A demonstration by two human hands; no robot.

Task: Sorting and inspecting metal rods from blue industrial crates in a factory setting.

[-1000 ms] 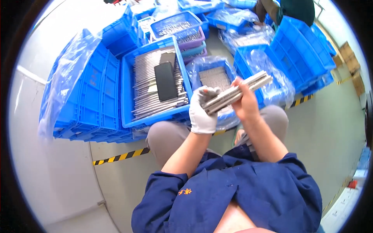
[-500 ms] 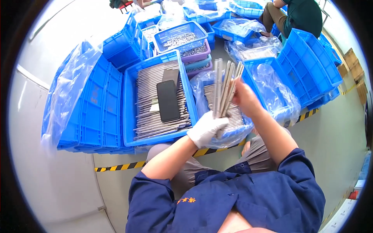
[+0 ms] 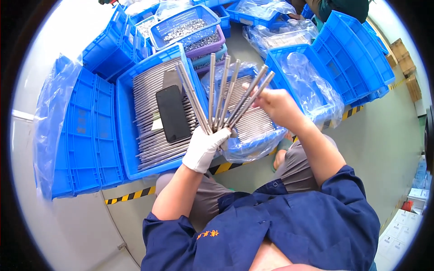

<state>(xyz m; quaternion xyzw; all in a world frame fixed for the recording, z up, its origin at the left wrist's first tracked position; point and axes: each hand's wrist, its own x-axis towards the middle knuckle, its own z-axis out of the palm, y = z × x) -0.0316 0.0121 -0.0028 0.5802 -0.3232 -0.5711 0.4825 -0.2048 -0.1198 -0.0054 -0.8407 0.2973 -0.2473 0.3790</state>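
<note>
Fanning wider than half a second ago, the metal rods (image 3: pixel 222 92) are now spreading apart above the gloved left hand (image 3: pixel 204 147), which has shifted nearer the middle of the head view. That hand is gripping the rods' near ends in a closed fist, so they are rising away from it toward the far side. The bare right hand (image 3: pixel 276 105) is sitting just right of the fan, its fingers pinching the two rightmost rods partway up. Left of the hands, a black phone (image 3: pixel 172 113) is lying on more rods filling a blue crate (image 3: pixel 124 131). Beneath the fan, a plastic-lined bin (image 3: pixel 253 140) is holding further rods.
</note>
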